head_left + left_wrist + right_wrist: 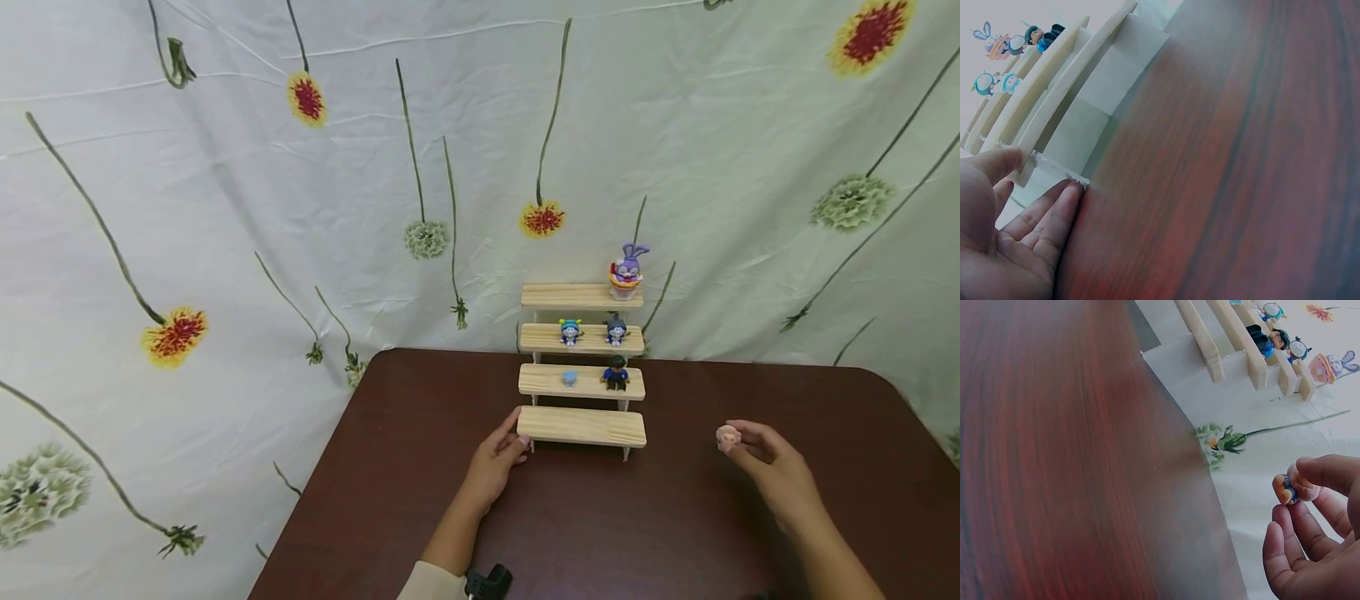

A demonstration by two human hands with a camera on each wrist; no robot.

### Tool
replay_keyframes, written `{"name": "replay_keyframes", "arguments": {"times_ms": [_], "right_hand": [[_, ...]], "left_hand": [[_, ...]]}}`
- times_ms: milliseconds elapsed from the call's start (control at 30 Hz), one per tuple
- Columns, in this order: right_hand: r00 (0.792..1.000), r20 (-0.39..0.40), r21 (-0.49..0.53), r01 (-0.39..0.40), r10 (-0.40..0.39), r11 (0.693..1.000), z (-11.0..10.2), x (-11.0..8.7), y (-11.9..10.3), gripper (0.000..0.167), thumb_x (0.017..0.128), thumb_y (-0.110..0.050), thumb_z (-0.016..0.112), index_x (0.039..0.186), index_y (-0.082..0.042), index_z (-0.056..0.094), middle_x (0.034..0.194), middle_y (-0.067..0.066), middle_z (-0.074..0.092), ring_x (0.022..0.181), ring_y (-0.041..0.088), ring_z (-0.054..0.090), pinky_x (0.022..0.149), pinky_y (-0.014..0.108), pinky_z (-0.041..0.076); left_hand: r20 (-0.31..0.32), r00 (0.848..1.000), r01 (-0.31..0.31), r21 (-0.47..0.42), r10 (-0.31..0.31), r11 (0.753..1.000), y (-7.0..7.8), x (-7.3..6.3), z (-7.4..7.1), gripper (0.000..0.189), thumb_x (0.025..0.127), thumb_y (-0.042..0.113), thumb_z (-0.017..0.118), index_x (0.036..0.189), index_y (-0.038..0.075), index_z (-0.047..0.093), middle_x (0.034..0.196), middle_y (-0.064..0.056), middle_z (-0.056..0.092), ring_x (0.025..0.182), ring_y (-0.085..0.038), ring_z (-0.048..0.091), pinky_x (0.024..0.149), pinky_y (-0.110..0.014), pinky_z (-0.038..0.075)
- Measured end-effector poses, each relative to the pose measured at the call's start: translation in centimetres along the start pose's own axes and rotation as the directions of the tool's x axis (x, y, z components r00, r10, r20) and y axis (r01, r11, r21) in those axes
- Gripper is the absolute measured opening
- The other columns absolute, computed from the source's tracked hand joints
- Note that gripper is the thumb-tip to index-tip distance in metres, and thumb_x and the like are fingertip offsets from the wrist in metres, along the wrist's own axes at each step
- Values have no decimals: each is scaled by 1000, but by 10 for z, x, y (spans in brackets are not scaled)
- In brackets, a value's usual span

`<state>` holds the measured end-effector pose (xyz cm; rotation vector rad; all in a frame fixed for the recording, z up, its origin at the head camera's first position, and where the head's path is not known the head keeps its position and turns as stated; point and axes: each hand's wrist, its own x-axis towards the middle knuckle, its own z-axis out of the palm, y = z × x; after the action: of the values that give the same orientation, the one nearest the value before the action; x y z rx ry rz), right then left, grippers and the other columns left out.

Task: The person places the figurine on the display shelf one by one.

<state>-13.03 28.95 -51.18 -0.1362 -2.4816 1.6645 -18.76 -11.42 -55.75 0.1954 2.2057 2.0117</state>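
Note:
A four-step wooden display stand (pixel 581 425) with whitish supports stands on the dark table. My left hand (pixel 491 467) holds the left end of its lowest step; in the left wrist view the thumb (pixel 1000 164) lies at the board's end and the fingers reach the support below. Off to the stand's right, my right hand (pixel 780 475) pinches a small pinkish figurine (pixel 727 437) between thumb and fingers, raised above the table. The right wrist view shows orange and blue parts on this figurine (pixel 1290 489). Its face is too small to make out.
A purple rabbit figurine (pixel 626 271) sits on the top step. Two small figures (pixel 570 332) in blue share the second. On the third are a light blue piece (pixel 569 378) and a dark-haired figure (pixel 616 373). A flower-print cloth (pixel 360 183) hangs behind the table (pixel 420 392).

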Motion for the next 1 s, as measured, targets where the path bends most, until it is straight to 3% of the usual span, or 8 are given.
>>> {"name": "replay_keyframes", "arguments": {"times_ms": [533,800,1000], "right_hand": [[998,64,14,-2,1,1000,14,2,-11,51,99,-31,67,138,-2,54,108,-31,60,99,-16,58,79,8,50],[996,85,4,33,-33,999,23,4,-17,48,100,-30,67,138,-3,54,110,-30,59,101,-15,57,80,8,50],[996,81,39,47,-50,998,32,4,-24,47,99,-26,67,137,-1,55,109,-25,61,101,-8,60,80,10,52]], "left_hand": [[-6,1000,9,-3,-9,1000,1,1,0,59,103,26,60,158,23,38,122,-20,66,116,-29,65,100,-36,58],[-9,1000,14,2,-14,1000,1,1,0,59,103,27,61,157,24,38,122,-19,67,116,-27,65,99,-34,58],[-13,1000,9,0,-9,1000,1,0,1,59,103,26,61,157,24,39,121,-21,67,115,-28,65,99,-34,58]]}}
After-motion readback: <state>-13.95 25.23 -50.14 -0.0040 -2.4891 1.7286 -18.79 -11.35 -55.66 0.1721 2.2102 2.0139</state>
